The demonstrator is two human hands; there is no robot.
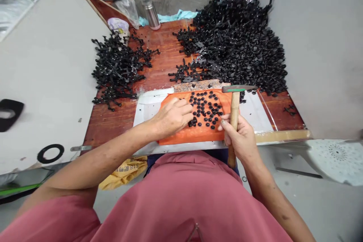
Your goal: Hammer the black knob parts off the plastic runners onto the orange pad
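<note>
My right hand point(241, 134) is closed round the hammer point(235, 111), its head away from me over the far right corner of the orange cloth point(181, 137). My left hand point(177, 117) is half curled over the cloth, fingertips at some black discs point(199, 108); whether that grip pinches any, I cannot tell. The discs lie loose on the cloth, on the bench point(167, 39). I judge this a hand-sorting step, hammer idle; the next move calls for light fingers and the hammer kept clear.
</note>
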